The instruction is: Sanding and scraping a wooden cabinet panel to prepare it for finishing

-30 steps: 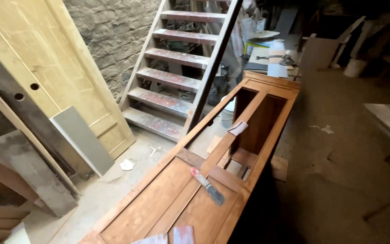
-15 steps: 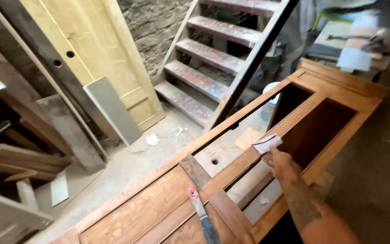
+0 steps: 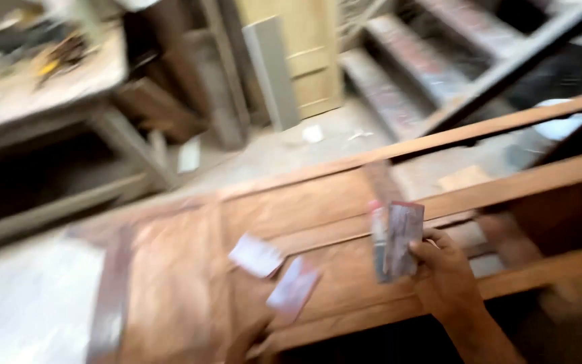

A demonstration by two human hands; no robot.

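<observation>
While upright (long axis vertical), sandpaper sheet (image 3: 403, 237) fills right hand (image 3: 447, 276).

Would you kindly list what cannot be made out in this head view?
1. The sheet in the right hand: motion blur hides its surface.
2. The left hand: cut off by the bottom edge, so its grip cannot be told.
3. The two small pieces on the wooden door: blurred, kind unclear.
4. Items on the workbench: smeared, unidentifiable.

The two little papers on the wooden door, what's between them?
Nothing: bare wood shows between the upper paper and lower paper in the blurry head view.
</observation>
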